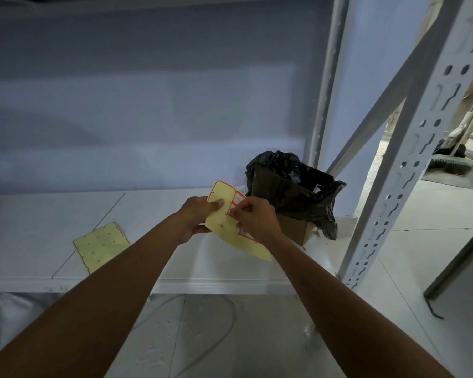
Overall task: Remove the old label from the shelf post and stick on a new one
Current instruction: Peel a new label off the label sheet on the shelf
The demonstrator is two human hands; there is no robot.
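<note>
As left hand (194, 218) and right hand (254, 214) grip a label sheet (224, 230), the shelf (175, 260) bears a bin (292, 195).

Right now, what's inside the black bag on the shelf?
The black bag lines a cardboard box. One small white scrap shows near its rim; anything deeper is hidden by dark folds.

Bare left forearm (115, 290), bare right forearm (328, 296), slender wrists, bare left hand (195, 218), bare right hand (254, 216)

Bin bag (295, 192) stands between the hands and shelf post (410, 165).
</note>
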